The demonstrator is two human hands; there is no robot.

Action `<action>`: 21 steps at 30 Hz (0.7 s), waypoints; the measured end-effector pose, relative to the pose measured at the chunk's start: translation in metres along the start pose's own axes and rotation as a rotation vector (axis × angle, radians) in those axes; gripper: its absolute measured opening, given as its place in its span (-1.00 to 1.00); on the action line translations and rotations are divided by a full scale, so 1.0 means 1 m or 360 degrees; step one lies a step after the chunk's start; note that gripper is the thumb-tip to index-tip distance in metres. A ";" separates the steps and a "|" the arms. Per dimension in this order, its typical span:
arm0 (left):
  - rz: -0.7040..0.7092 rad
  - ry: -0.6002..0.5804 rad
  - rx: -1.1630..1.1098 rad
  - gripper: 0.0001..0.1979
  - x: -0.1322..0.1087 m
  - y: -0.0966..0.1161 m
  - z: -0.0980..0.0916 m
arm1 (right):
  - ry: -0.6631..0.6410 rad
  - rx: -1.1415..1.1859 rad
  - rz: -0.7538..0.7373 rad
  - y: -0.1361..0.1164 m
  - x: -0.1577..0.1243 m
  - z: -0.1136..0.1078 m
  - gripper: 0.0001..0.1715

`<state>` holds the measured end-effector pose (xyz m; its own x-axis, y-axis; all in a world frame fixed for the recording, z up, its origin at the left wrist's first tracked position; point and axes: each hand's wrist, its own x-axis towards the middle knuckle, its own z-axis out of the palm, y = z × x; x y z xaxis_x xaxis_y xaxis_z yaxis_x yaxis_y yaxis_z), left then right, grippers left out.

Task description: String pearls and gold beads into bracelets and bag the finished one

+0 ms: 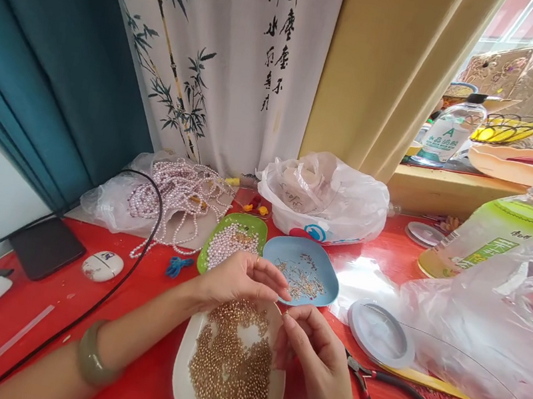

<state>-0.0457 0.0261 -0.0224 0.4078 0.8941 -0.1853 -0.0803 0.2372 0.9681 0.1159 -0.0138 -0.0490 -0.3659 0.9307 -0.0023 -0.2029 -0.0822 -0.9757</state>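
Above the far end of a white tray [182,375] filled with small gold beads [230,362], my two hands nearly meet. My left hand [244,277] comes in from the left, its thumb and fingertips drawn together; whatever lies between them is too small to make out. With thumb and forefinger my right hand [316,349] pinches a tiny gold-coloured piece at the tray's right side. Just beyond the hands sit a blue tray [334,281] with thin metal pins and a green tray [262,229] of pale pink pearl beads.
Black-handled pliers [372,378] and a spool of thread [381,332] lie to the right, near a plastic bag [489,329] and a drink bottle [499,229]. Pearl strands [171,191] are heaped at the back left. A black cable [120,291] crosses the red table [131,353] beside a phone [46,247].
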 end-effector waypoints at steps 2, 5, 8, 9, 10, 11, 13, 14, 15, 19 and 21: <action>0.0124 0.0104 0.0268 -0.83 0.001 0.008 -0.009 | 0.0004 -0.0007 -0.0001 0.000 0.000 0.000 -0.77; 0.0397 0.0484 0.0768 -0.88 0.004 0.020 -0.033 | 0.0011 -0.0006 -0.0005 0.001 0.000 0.000 -0.78; 0.0409 0.0782 0.1216 -0.85 0.009 0.024 -0.063 | 0.0008 -0.0013 0.0000 0.001 0.001 -0.001 -0.76; 0.0360 0.0831 0.1422 -0.84 0.012 0.024 -0.071 | 0.0010 -0.0020 0.0005 0.001 0.001 -0.001 -0.76; 0.0301 0.0831 0.1676 -0.82 0.014 0.023 -0.078 | 0.0012 -0.0024 0.0009 0.001 0.002 0.000 -0.75; 0.0234 0.0809 0.1915 -0.80 0.017 0.021 -0.084 | 0.0012 -0.0026 0.0013 0.001 0.002 0.000 -0.75; 0.0171 0.0788 0.2100 -0.79 0.022 0.018 -0.088 | 0.0014 -0.0025 0.0019 0.001 0.003 0.000 -0.74; 0.0151 0.0769 0.2151 -0.80 0.024 0.017 -0.088 | 0.0019 -0.0025 0.0023 0.001 0.003 0.000 -0.73; 0.0138 0.0743 0.2180 -0.81 0.027 0.017 -0.087 | 0.0024 -0.0025 0.0028 0.002 0.003 0.000 -0.72; 0.0068 0.0567 0.2308 -0.74 0.031 0.023 -0.085 | 0.0033 -0.0019 0.0037 0.003 0.002 -0.001 -0.72; 0.0031 0.0474 0.2338 -0.66 0.032 0.028 -0.088 | 0.0021 -0.0004 0.0038 0.004 0.002 -0.001 -0.73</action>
<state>-0.1148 0.0944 -0.0156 0.2080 0.9779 -0.0224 0.9508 -0.1967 0.2391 0.1159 -0.0122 -0.0529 -0.3588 0.9330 -0.0285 -0.1921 -0.1038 -0.9759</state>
